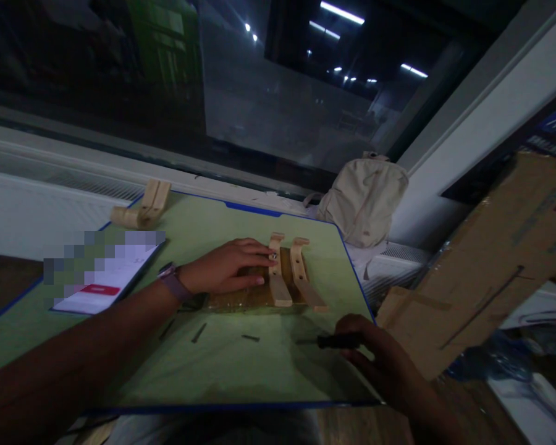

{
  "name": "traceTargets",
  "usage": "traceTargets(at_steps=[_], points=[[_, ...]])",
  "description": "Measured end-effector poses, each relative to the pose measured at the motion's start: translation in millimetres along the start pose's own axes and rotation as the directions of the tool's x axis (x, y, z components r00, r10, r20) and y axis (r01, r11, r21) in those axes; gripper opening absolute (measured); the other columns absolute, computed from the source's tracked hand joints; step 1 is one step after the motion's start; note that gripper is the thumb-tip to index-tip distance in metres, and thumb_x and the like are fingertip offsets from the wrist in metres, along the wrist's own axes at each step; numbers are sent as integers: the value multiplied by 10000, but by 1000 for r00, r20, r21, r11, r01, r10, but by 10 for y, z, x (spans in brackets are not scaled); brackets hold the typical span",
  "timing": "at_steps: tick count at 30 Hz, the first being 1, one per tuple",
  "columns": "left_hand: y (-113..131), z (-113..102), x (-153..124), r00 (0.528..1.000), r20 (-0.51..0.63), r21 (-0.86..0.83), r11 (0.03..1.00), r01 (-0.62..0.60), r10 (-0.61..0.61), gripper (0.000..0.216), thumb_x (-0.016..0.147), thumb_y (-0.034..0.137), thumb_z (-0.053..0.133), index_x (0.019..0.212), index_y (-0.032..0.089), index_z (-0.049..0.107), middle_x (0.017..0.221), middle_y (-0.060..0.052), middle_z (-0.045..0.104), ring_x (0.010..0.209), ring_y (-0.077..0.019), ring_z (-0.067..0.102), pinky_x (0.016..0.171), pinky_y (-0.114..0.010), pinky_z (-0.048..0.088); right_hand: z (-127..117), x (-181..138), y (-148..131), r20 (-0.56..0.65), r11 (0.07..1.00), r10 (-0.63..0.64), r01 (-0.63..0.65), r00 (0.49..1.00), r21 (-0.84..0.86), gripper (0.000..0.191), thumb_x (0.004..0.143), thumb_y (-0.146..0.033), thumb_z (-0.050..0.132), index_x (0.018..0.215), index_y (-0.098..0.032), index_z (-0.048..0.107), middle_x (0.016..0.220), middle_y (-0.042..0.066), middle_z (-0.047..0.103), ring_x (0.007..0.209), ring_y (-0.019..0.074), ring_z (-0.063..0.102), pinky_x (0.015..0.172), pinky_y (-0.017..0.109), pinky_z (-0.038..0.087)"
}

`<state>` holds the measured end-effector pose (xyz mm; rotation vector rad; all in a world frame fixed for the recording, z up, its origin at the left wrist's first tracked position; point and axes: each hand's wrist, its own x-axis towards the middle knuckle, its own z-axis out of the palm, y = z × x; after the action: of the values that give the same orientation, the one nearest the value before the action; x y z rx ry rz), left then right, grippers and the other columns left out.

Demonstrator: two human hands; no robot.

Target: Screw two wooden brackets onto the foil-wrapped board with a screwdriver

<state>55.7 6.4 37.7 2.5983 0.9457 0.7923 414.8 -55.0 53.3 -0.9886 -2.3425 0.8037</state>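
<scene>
My left hand lies stretched out over a brown, glossy slab, with its fingertips at the edge of a curved wooden hook. A small shiny spot shows at the hook's upper hole, beside the fingertips. To its right, a second wooden hook with dark holes rests on the same slab. My right hand is closed around a screwdriver with a black handle, its shaft pointing left, apart from the hooks. Near the slab's front side are a screw and another screw.
More wooden hooks stand at the table's back left corner. A tablet or phone with a lit screen lies on the green tabletop. Beyond the back right corner sits a beige backpack; a large cardboard box leans at the right.
</scene>
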Motion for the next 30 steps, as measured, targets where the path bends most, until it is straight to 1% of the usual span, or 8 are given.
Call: traceTargets(at_steps=[2,6,12,13,16,19,24,30], points=[[4,-1,1,1000,-1,5,1000,-9,9,369,964,390,550,1296,248,628,1389,-101,605,1281,-251,543,1090,-443,431,-191,-6,-74,-60,987,-27,36,998,158,128,941,-273,574,1064,-296,599,981,69,676,913,225,684,737,344,594],[-12,17,-7,1000,-5,20,999,-29,29,375,971,397,538,1309,256,617,1389,-97,609,1319,-257,525,1113,-458,409,-388,261,-255,-262,892,-14,130,965,432,139,978,-355,513,1088,-292,570,943,55,670,548,144,578,432,263,474],[-14,35,-14,1000,5,18,1000,13,-13,384,970,394,545,1318,247,617,1409,-110,593,1297,-270,552,1089,-457,420,-224,710,-684,-440,930,-169,291,882,225,142,990,-302,481,1124,-294,527,823,33,629,613,179,554,524,307,453],[-14,36,-13,1000,8,13,1000,15,-15,386,970,399,545,1316,245,619,1414,-109,589,1298,-268,552,1095,-454,414,-137,712,-764,-387,931,-275,344,880,120,161,978,-269,484,1133,-293,521,807,29,610,656,187,563,570,321,467],[-22,44,-9,1000,10,-2,1000,20,-20,390,973,412,533,1307,234,627,1429,-108,576,1305,-264,548,1102,-445,409,244,640,-924,151,833,-510,530,847,-159,184,942,-174,449,1071,-265,543,857,54,644,752,204,605,667,356,503],[-32,52,-5,1000,2,-18,1000,16,-16,384,981,411,516,1306,238,626,1429,-103,577,1302,-237,552,1106,-413,414,732,577,-894,563,744,-353,589,748,-316,179,944,-174,457,1061,-210,588,819,51,651,675,196,597,560,318,460],[-43,58,5,1000,-1,-20,1000,8,-8,386,980,401,521,1296,209,631,1425,-123,577,1305,-238,550,1109,-419,417,1298,628,-667,567,722,-243,537,787,-437,316,952,-198,526,1268,-202,530,983,64,662,739,183,631,555,275,444],[-53,67,12,1000,5,-17,1000,6,-6,376,979,368,529,1298,197,632,1433,-128,568,1321,-230,537,1124,-406,405,1478,814,-709,559,731,-188,495,807,-469,175,935,-192,537,1093,-156,604,1023,94,638,710,191,636,554,298,482]])
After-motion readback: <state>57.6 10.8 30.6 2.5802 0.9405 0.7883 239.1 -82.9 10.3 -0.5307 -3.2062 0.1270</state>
